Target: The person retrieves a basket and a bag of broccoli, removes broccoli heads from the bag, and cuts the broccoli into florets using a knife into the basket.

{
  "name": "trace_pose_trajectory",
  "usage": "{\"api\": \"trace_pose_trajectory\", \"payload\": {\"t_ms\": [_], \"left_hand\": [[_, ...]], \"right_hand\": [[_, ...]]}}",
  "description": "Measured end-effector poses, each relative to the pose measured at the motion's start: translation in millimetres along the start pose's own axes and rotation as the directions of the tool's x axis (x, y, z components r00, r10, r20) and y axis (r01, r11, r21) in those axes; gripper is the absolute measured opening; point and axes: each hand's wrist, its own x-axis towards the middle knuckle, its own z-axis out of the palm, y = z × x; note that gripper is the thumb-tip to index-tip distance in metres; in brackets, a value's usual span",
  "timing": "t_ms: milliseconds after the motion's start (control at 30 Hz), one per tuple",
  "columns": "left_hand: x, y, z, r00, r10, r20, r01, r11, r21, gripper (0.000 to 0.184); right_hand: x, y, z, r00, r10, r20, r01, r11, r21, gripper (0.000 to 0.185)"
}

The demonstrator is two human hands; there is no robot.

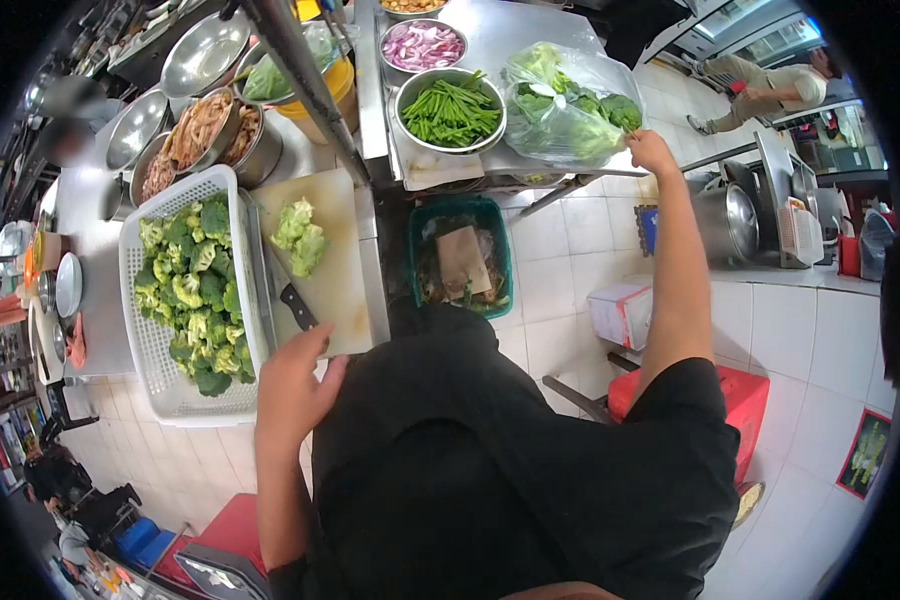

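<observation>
My right hand (pixel 652 150) is closed on the edge of a clear plastic bag (pixel 570 125), which lies on the steel table with broccoli heads (pixel 615 110) inside. My left hand (pixel 298 385) is at the near edge of a white cutting board (pixel 338 235), thumb and fingers apart, holding nothing that I can see. Just beyond its fingertips is the black handle of a knife (pixel 297 305) lying on the board. Pale green broccoli stem pieces (pixel 299 238) sit on the board. To the left, a white perforated basket (pixel 140 375) holds cut broccoli florets (pixel 195 290).
A bowl of green beans (pixel 452 112) and a bowl of sliced red onion (pixel 422 46) stand beside the bag. Below, between the tables, is a green waste bin (pixel 412 262). Metal bowls (pixel 205 55) crowd the back left. A person (pixel 780 90) is at the far right.
</observation>
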Motion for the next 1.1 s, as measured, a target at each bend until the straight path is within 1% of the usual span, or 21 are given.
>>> {"api": "trace_pose_trajectory", "payload": {"t_ms": [33,67,167,200,300,400,500,600,700,733,833,867,967,1000,1100], "left_hand": [[-2.5,-6.1,3.5,0.999,-0.038,-0.003,0.038,0.999,-0.010,0.041],[-3.8,-9.0,7.0,0.997,-0.078,-0.002,0.078,0.997,-0.019,0.041],[0.1,-10.3,14.5,0.992,-0.122,0.037,0.123,0.992,-0.025,0.038],[3.2,-11.4,19.0,0.995,-0.093,0.041,0.095,0.995,-0.036,0.038],[15.8,-9.7,28.9,0.998,-0.020,0.059,0.023,0.999,-0.049,0.040],[24.9,1.5,33.6,0.998,0.015,0.056,-0.012,0.999,-0.053,0.041],[26.4,3.5,33.1,0.998,-0.006,0.069,0.009,0.999,-0.042,0.039],[18.9,-9.4,37.5,0.995,-0.061,0.080,0.065,0.997,-0.049,0.039],[11.3,-18.9,39.8,0.988,-0.124,0.089,0.133,0.986,-0.097,0.036],[8.1,-19.4,39.6,0.985,-0.146,0.087,0.155,0.981,-0.113,0.035],[1.9,-24.2,38.3,0.978,-0.192,0.079,0.201,0.971,-0.133,0.034],[1.3,-26.1,39.0,0.976,-0.201,0.080,0.210,0.968,-0.135,0.033],[1.1,-31.3,41.3,0.978,-0.194,0.074,0.202,0.973,-0.111,0.032],[3.0,-33.7,43.6,0.980,-0.184,0.074,0.192,0.975,-0.115,0.032],[8.1,-37.0,47.2,0.986,-0.149,0.077,0.157,0.981,-0.116,0.032]], "right_hand": [[-3.0,1.9,1.1,1.000,0.018,0.001,-0.018,1.000,0.000,0.031],[-10.1,-2.4,-0.9,0.994,-0.067,-0.084,0.060,0.995,-0.073,0.033],[-6.6,-15.6,-20.2,0.950,-0.059,-0.308,0.023,0.992,-0.120,0.035],[-6.1,-30.8,-31.3,0.945,0.010,-0.328,-0.043,0.995,-0.094,0.034],[0.3,-52.5,-31.7,0.859,-0.197,-0.472,0.127,0.976,-0.178,0.034],[23.0,-53.5,-18.2,0.907,-0.117,-0.405,0.046,0.983,-0.179,0.034],[29.2,-40.4,-8.9,0.967,0.049,-0.250,-0.105,0.971,-0.214,0.040],[43.6,-22.5,-2.4,0.970,0.123,-0.209,-0.161,0.972,-0.171,0.070],[37.6,-31.5,-4.7,0.948,0.194,-0.254,-0.224,0.970,-0.094,0.071],[32.7,-37.9,-10.1,0.948,0.190,-0.254,-0.215,0.974,-0.075,0.072],[29.4,-39.3,-21.5,0.909,0.209,-0.361,-0.215,0.976,0.025,0.070],[20.5,-42.6,-26.9,0.877,0.156,-0.455,-0.154,0.987,0.041,0.060],[18.1,-46.6,-38.4,0.813,0.094,-0.574,-0.112,0.994,0.004,0.061],[14.2,-50.3,-41.3,0.797,0.083,-0.598,-0.101,0.995,0.003,0.056],[10.8,-52.9,-42.0,0.842,-0.014,-0.540,-0.064,0.990,-0.126,0.051]]}}
